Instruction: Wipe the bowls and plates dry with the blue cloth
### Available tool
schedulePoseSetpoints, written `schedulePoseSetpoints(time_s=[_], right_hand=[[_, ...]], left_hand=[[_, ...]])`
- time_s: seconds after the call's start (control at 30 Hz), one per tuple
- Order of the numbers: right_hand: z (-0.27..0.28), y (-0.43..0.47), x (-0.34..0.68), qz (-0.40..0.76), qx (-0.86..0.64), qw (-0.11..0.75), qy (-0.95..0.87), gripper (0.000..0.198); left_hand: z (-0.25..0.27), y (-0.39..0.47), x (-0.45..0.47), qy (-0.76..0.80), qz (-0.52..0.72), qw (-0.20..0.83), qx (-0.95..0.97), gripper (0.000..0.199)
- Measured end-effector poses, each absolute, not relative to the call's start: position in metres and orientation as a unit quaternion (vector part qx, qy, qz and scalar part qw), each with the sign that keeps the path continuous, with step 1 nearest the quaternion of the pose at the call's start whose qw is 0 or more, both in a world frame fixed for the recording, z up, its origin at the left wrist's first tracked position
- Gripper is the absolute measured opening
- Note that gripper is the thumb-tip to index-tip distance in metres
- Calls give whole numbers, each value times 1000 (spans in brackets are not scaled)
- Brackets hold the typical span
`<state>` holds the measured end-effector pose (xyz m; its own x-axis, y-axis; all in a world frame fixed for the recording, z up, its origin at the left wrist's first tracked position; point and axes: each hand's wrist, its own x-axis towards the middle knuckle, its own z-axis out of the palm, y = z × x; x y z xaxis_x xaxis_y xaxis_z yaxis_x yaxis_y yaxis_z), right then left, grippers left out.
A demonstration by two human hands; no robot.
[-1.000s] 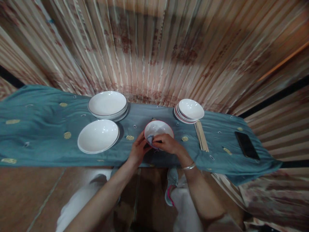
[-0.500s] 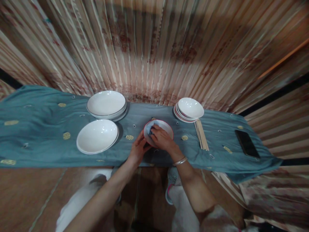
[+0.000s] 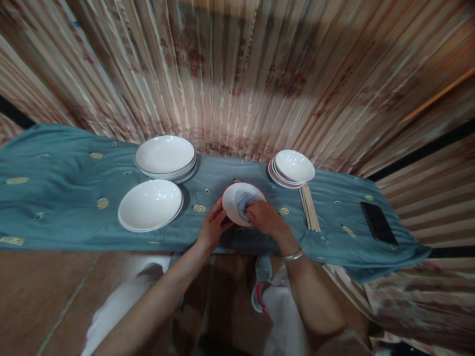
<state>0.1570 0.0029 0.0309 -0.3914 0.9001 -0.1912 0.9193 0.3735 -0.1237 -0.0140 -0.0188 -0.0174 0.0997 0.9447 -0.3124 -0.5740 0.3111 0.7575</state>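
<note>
Pinching a crumpled blue-grey cloth (image 3: 243, 201), the right hand (image 3: 264, 217) is shifting away from the left hand (image 3: 213, 225), which is gripping the round, red-rimmed white ceramic bowl (image 3: 230, 200) beneath, apparently reaching fresh inner surface.

The light is dim, apparently from overhead: small bright dots glint in the white plates (image 3: 150, 205) and the stacked bowls (image 3: 295, 166). Soft shadows lie right of the plates, a broad one crosses the upper curtain (image 3: 222, 99), and the floor (image 3: 230, 291) below the bench (image 3: 74, 198) turns dark. Detail is soft; the cloth (image 3: 243, 201) in the red-rimmed bowl (image 3: 230, 201) looks smeared. The wide lens stretches the corners, fanning the curtain folds outward.
</note>
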Motion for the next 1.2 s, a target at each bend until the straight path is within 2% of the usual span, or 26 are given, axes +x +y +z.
schedulePoseSetpoints(time_s=[0.23,0.57,0.77,0.97,1.2], right_hand=[[37,-5,149,-170,538,41,825,29],[12,2,133,-229,503,-104,827,17],[1,8,128,-238,477,-155,831,24],[-4,15,126,-214,513,-151,818,39],[8,17,134,-93,587,-62,802,43]], left_hand=[[-21,-18,-14,385,543,710,229,53],[-22,-20,-15,393,537,706,242,53],[-18,-22,-13,394,540,706,234,53],[-21,-20,-13,397,537,705,238,51],[-19,-20,-13,396,540,705,235,50]])
